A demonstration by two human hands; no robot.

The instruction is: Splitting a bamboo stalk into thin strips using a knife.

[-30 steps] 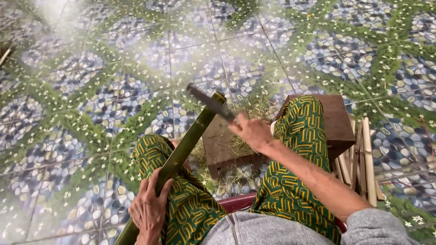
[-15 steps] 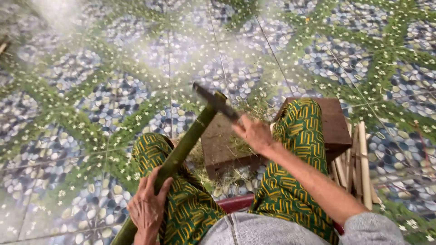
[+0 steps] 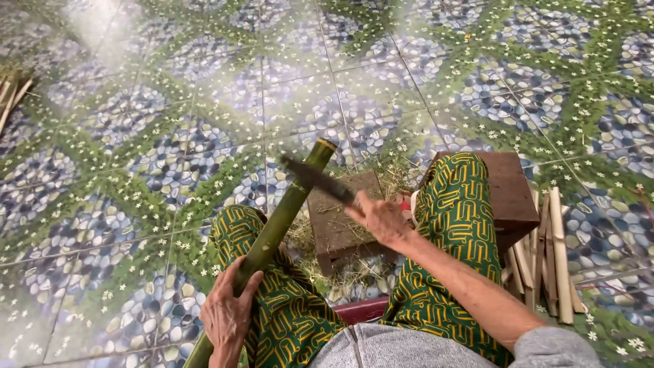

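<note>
My left hand (image 3: 228, 315) grips a long green bamboo pole (image 3: 279, 218) that slants up from my left knee toward the floor ahead. My right hand (image 3: 379, 217) holds a dark-bladed knife (image 3: 315, 178) by its handle, and the blade lies across the pole a little below its far cut end. A low brown wooden block (image 3: 340, 225) sits on the floor between my legs, under the knife hand, with bamboo shavings around it.
A second brown wooden block (image 3: 512, 194) lies under my right leg. Split bamboo strips (image 3: 553, 252) are stacked on the floor at the right. More sticks (image 3: 10, 95) show at the left edge. The floor is patterned tile (image 3: 136, 136). A red seat edge (image 3: 357, 310) shows below.
The knife blade has dropped from the pole's top end to a spot slightly lower on it. The view has shifted a little; my left hand keeps its grip.
</note>
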